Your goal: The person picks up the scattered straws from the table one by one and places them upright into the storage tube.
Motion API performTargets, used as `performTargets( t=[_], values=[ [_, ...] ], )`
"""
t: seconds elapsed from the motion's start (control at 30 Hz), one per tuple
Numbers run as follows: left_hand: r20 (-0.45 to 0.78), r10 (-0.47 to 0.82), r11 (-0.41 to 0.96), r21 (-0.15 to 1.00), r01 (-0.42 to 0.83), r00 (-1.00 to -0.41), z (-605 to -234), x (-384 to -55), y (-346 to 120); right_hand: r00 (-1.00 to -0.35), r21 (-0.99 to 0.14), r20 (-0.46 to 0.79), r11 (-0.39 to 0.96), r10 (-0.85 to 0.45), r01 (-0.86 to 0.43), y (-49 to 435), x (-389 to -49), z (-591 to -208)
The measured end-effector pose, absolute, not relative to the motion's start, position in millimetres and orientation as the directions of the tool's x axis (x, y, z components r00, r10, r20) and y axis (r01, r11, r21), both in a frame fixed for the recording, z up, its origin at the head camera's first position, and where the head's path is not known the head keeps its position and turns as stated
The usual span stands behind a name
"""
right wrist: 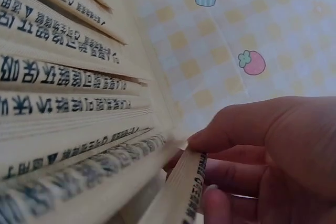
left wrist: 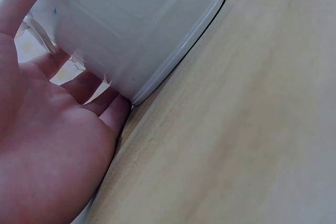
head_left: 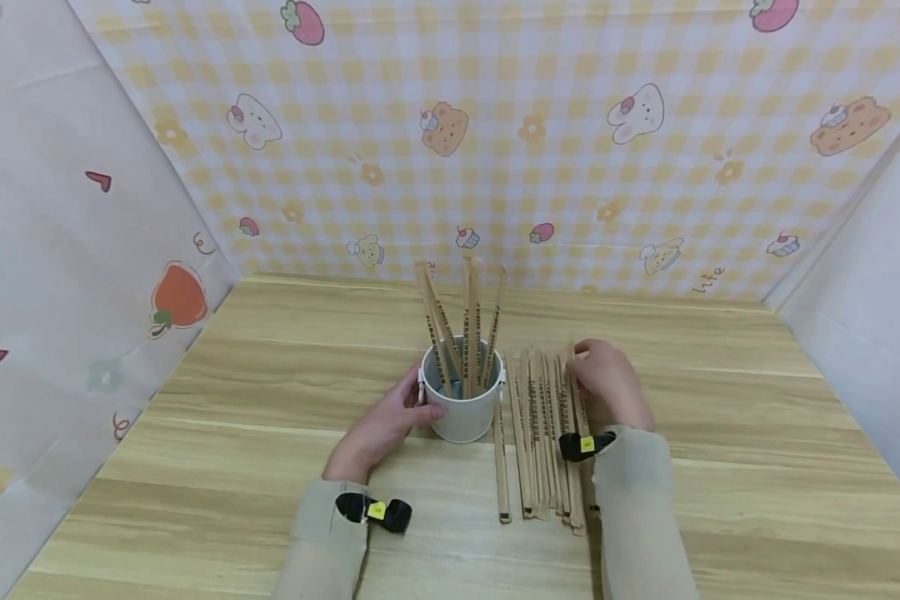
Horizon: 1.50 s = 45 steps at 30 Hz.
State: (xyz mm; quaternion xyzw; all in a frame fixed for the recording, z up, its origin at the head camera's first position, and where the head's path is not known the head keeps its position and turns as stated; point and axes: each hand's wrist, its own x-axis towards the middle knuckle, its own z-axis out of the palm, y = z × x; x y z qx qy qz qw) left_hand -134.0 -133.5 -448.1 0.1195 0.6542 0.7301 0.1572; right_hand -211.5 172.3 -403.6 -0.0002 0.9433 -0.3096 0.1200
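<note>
A small white bucket [head_left: 462, 423] stands upright on the table, with several paper-wrapped straws [head_left: 471, 325] leaning out of its top. My left hand [head_left: 384, 423] grips its left side, thumb toward the front; the left wrist view has the other fingers [left wrist: 113, 108] behind the wall, low near the base. Right of the bucket lies a row of more wrapped straws [head_left: 543, 433], printed with dark characters. At the row's right side my right hand [head_left: 607, 375] pinches the far end of one wrapped straw [right wrist: 181, 190] between thumb and fingers.
One wrapped straw [head_left: 502, 467] lies slightly apart, between the bucket and the row. Behind the wood-grain table [head_left: 735, 467] hangs a yellow checked cloth [head_left: 495, 183], and a white patterned cloth [head_left: 60, 250] covers the left side.
</note>
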Motion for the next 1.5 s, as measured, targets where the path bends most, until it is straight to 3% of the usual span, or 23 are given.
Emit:
performTargets(
  t=[0.57,0.8,1.0,1.27,1.5],
  values=[
    [-0.021,0.417,-0.123,0.989,-0.079,-0.909,-429,-127,-131,-0.980,-0.650,-0.185,0.757,-0.071,0.068,173,-207,-377],
    [-0.009,0.401,-0.126,0.990,-0.065,-0.916,-444,-132,-133,-0.996,-0.740,0.012,0.669,-0.089,-0.069,168,-198,-349],
    [-0.014,0.390,-0.109,0.992,-0.061,-0.921,-451,-135,-134,-0.974,-0.744,0.225,0.646,-0.002,-0.173,159,-183,-320],
    [-0.003,0.398,-0.121,0.991,-0.056,-0.918,-450,-135,-133,-0.893,-0.828,0.422,0.469,0.159,-0.308,150,-155,-286],
    [-0.018,0.399,-0.119,0.990,-0.071,-0.917,-447,-135,-132,-0.778,-0.803,0.587,0.279,0.224,-0.526,145,-141,-272]
  ],
)
